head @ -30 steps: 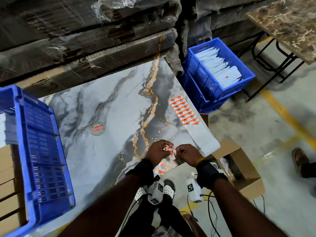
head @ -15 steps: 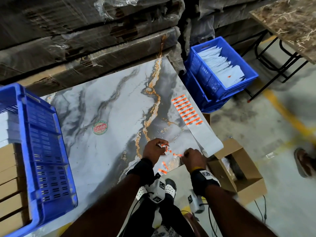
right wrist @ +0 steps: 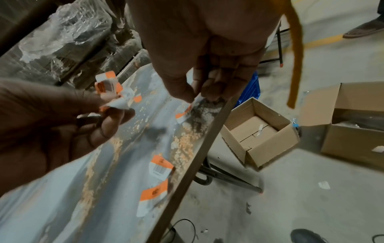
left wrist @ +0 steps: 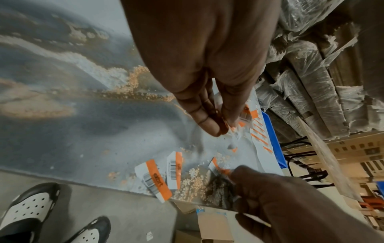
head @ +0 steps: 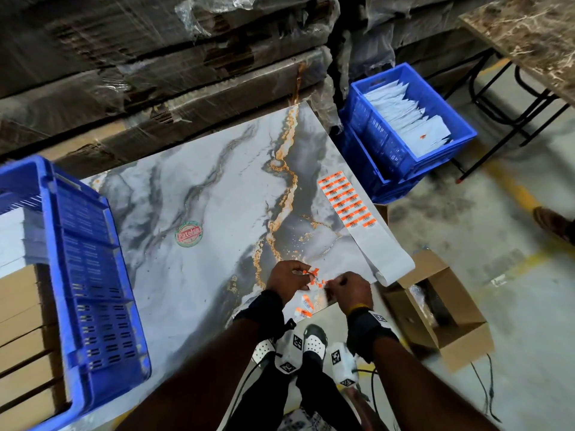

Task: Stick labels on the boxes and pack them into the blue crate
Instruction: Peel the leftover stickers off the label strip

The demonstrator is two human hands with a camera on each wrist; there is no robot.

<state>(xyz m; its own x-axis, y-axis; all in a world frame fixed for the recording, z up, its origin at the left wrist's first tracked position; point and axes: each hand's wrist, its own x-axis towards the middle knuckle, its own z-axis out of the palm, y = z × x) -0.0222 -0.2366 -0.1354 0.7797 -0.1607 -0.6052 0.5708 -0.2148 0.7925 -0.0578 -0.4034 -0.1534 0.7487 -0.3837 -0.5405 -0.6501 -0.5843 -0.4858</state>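
My left hand pinches a small bunch of orange-and-white labels just above the marble table's near edge. In the right wrist view that bunch sticks up from the left fingers. My right hand pinches one label down by the table edge. Two more labels lie stuck near that edge. The label sheet lies at the table's right side. A blue crate at the left holds brown and white boxes.
Two stacked blue crates with white packets stand on the floor right of the table. An open cardboard box sits below the table's near right corner. Wrapped pallets rise behind. Another person's foot is at the far right.
Both hands first held the bunch together. The right hand then drew one label off and brought it down to the table edge, while the left hand kept the bunch.
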